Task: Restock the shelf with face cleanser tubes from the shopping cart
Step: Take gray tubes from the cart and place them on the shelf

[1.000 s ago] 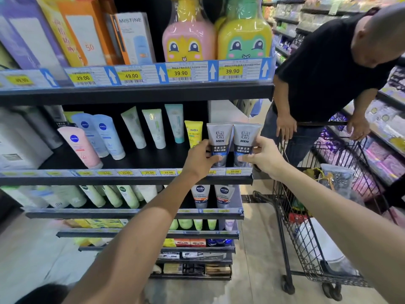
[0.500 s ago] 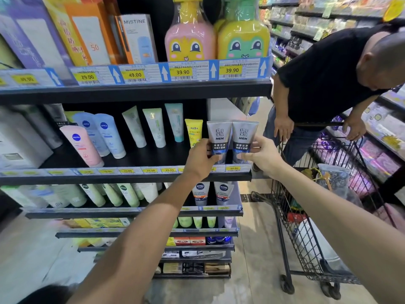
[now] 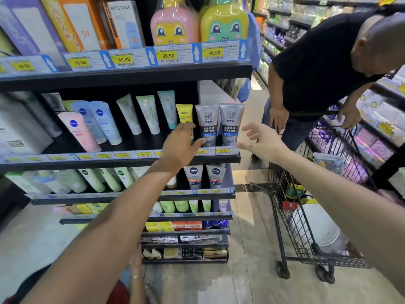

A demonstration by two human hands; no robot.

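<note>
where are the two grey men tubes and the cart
left grey tube (image 3: 207,125), head view, label middle
right grey tube (image 3: 230,123), head view, label middle
cart (image 3: 277,207), head view, front wire wall

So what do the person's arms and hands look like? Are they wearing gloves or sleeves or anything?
No gloves and no sleeves in view. Both forearms are bare all the way to the edge of the picture. The left hand and the right hand are bare too, with no ring, watch or bracelet visible on them.
</note>
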